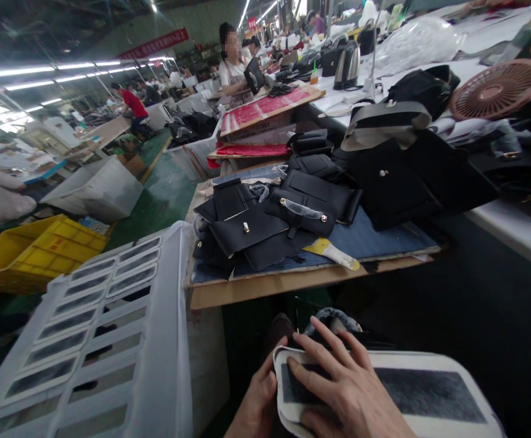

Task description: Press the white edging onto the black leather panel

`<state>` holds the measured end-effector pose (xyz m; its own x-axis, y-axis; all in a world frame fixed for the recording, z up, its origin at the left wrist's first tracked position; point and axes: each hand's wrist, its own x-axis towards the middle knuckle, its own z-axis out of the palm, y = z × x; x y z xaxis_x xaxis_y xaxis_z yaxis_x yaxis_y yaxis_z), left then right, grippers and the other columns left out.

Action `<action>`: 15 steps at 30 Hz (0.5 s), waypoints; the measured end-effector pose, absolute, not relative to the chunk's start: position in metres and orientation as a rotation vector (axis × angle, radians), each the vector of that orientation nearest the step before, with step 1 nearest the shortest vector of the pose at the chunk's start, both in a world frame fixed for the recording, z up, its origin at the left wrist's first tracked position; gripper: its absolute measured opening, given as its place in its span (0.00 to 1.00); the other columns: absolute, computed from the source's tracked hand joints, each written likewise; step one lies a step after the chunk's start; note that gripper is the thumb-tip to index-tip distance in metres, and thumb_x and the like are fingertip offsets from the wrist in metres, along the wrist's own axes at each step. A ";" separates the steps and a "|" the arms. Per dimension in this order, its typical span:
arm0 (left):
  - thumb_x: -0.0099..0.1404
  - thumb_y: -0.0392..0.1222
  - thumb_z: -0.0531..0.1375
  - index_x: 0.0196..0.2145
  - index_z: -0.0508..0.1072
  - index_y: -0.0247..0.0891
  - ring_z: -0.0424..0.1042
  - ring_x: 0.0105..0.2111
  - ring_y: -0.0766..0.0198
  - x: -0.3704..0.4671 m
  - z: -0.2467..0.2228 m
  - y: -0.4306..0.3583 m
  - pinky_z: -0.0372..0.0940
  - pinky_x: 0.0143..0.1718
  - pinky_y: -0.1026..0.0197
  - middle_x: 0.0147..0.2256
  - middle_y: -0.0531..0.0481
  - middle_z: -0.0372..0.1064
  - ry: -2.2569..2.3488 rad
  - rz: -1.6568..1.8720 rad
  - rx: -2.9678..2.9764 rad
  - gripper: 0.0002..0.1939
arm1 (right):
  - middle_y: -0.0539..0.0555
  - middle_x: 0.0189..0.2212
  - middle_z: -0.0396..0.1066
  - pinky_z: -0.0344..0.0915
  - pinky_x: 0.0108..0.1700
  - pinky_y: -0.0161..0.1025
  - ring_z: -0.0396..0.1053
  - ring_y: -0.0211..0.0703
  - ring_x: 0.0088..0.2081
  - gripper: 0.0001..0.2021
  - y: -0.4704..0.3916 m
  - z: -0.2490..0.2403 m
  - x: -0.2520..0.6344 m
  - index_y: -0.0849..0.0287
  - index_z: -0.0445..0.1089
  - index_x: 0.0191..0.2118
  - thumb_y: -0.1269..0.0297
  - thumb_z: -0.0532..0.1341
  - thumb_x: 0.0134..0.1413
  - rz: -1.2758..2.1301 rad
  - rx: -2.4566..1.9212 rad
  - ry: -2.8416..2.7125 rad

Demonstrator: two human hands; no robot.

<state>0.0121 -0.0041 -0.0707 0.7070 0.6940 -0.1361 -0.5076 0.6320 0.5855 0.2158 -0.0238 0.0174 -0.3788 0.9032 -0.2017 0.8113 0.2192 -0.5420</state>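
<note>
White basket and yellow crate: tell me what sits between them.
Nothing sits there: in the head view the white basket rim meets the yellow crate directly, with only a dark strip of floor below.

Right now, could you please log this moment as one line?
left hand: gripping pad edge | right hand: flat on white-rimmed pad | ahead: black bags on table

A white-edged pad point(384, 389) has a dark grey, speckled centre. The leather bag pieces point(265, 225) are black with small gold clasps, on a blue mat point(374, 240). The slotted basket point(105, 340) is pale grey-white, the bin point(32, 252) yellow, and the small fan point(496, 90) dusty pink.
</note>
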 end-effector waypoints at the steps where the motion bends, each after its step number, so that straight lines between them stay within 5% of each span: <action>1: 0.69 0.56 0.61 0.65 0.61 0.47 0.47 0.67 0.41 0.013 -0.071 -0.005 0.41 0.67 0.41 0.64 0.40 0.55 0.362 0.712 0.532 0.30 | 0.44 0.68 0.48 0.49 0.62 0.78 0.40 0.70 0.69 0.31 -0.023 0.018 0.216 0.35 0.64 0.60 0.66 0.63 0.50 0.866 -1.655 -2.337; 15: 0.65 0.52 0.65 0.63 0.64 0.43 0.50 0.66 0.40 0.018 -0.070 -0.005 0.43 0.67 0.41 0.65 0.39 0.54 0.432 0.763 0.507 0.32 | 0.51 0.63 0.60 0.69 0.49 0.66 0.63 0.72 0.59 0.30 -0.025 0.004 0.221 0.44 0.68 0.58 0.59 0.67 0.45 0.170 -1.476 -2.486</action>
